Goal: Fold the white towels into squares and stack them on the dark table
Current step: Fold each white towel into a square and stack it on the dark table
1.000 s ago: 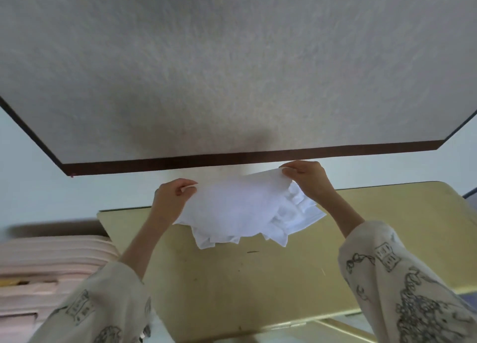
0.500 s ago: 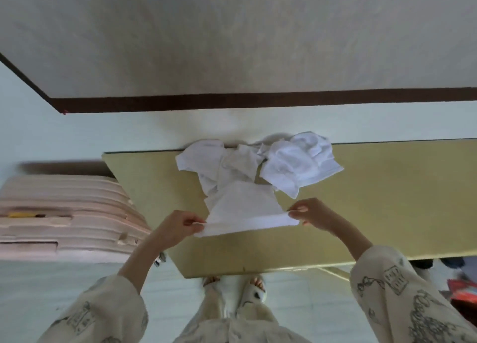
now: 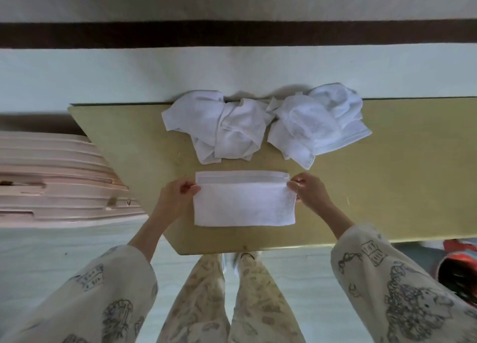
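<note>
Olive-yellow table (image 3: pixel 387 187) against a pale wall (image 3: pixel 103 79), pink stacked trays (image 3: pixel 51 182) at nine o'clock. Folded towel (image 3: pixel 244 205) lies flat near the front edge; left hand (image 3: pixel 175 195) and right hand (image 3: pixel 308 191) pinch its ends. Crumpled towels (image 3: pixel 258 125) sit at twelve o'clock; bare tabletop runs toward three o'clock.

A white towel (image 3: pixel 244 203) lies flat on the table (image 3: pixel 387 187) near its front edge, folded over into a wide rectangle, the upper layer stopping short so a strip of hem shows along the far side. Two crumpled white towels (image 3: pixel 219 131) (image 3: pixel 317 125) sit side by side at the table's back edge
</note>
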Tool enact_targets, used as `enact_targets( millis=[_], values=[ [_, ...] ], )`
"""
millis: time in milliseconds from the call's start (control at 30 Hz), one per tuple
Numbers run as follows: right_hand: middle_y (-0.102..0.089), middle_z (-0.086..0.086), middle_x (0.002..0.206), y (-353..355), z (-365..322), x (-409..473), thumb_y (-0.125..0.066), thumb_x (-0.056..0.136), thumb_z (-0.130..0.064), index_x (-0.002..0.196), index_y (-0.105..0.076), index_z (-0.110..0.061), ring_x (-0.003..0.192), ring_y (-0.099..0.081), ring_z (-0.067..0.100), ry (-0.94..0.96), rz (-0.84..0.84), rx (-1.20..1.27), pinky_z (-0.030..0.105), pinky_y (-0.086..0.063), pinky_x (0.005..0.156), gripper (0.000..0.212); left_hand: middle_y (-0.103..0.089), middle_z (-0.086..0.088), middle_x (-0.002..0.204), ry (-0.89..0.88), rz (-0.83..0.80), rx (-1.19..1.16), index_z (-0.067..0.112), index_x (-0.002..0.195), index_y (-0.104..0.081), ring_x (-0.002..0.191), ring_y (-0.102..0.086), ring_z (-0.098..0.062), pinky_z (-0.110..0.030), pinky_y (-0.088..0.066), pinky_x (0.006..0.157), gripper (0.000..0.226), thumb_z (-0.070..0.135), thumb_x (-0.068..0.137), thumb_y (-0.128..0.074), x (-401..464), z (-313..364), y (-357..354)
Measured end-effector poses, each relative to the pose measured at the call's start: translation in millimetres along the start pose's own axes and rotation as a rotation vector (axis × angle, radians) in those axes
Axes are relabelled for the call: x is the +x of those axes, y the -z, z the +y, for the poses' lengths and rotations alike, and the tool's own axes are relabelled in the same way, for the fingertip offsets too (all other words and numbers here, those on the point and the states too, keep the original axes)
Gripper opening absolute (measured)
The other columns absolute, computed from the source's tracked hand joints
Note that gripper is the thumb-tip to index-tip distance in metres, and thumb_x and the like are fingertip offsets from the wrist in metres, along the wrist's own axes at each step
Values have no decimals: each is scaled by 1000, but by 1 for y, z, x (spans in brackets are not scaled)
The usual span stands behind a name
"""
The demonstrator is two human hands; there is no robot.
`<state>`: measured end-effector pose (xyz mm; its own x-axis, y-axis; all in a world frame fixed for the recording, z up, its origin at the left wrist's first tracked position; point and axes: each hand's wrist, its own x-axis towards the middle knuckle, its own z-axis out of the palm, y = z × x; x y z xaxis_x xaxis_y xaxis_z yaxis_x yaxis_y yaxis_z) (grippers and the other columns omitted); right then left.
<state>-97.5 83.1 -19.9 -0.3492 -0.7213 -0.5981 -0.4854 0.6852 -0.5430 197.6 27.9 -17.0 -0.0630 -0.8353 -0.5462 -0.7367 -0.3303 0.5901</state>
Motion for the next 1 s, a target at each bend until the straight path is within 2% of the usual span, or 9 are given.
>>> enact_targets(
  millis=[67,100,300,433,633,800,933,1000],
  values=[
    [-67,12,101,-6,-4,13,-59,87,-14,99,-64,-3,94,-64,31,-9,27,30,43,-51,86,17,-61,-2,88,24,48,-23,7,98,-66,84,-54,-18,-24,-36,76,17,18,88,-60,14,3,-4],
    [-66,12,103,-9,-6,19,-58,88,-14,101,-63,-2,96,-63,30,-13,34,33,40,-51,87,19,-60,-2,89,38,60,-40,6,100,-65,85,-55,-18,-24,-36,77,18,19,89,-59,19,4,-6],
    [-65,10,108,-22,-1,39,-56,91,-17,106,-61,-3,102,-58,24,-43,88,1,19,-34,75,21,-61,-2,96,91,76,-49,5,104,-63,87,-52,-15,-23,-35,77,22,22,90,-57,41,1,-16],
    [-65,10,108,-24,1,42,-54,91,-16,106,-61,-4,101,-58,23,-49,92,-7,22,-35,76,20,-59,-1,92,111,81,-30,5,102,-63,84,-51,-14,-21,-34,75,21,21,90,-58,47,2,-18],
    [-65,10,103,-26,-1,42,-54,90,-14,104,-61,-4,89,-55,18,-41,95,-14,22,-36,73,19,-60,-2,92,150,65,-35,7,100,-63,84,-52,-15,-25,-36,73,20,22,88,-60,51,2,-19],
    [-64,10,100,-28,-1,42,-57,89,-17,107,-59,-4,94,-58,23,-20,121,-40,25,-38,75,22,-58,0,90,158,79,-56,9,98,-60,82,-52,-16,-23,-35,71,17,22,87,-61,53,3,-19],
    [-62,12,99,-31,1,41,-60,89,-24,111,-51,-5,92,-58,27,-17,157,-89,35,-46,79,30,-56,-1,93,153,90,-78,7,110,-54,86,-52,-16,-26,-39,75,27,22,88,-61,50,5,-21],
    [-61,12,102,-34,-1,36,-58,90,-29,111,-50,-5,90,-57,28,37,256,-158,39,-45,79,33,-56,-6,102,111,171,-43,7,119,-48,92,-53,-21,-35,-44,83,33,20,90,-56,43,6,-22]
  ],
)
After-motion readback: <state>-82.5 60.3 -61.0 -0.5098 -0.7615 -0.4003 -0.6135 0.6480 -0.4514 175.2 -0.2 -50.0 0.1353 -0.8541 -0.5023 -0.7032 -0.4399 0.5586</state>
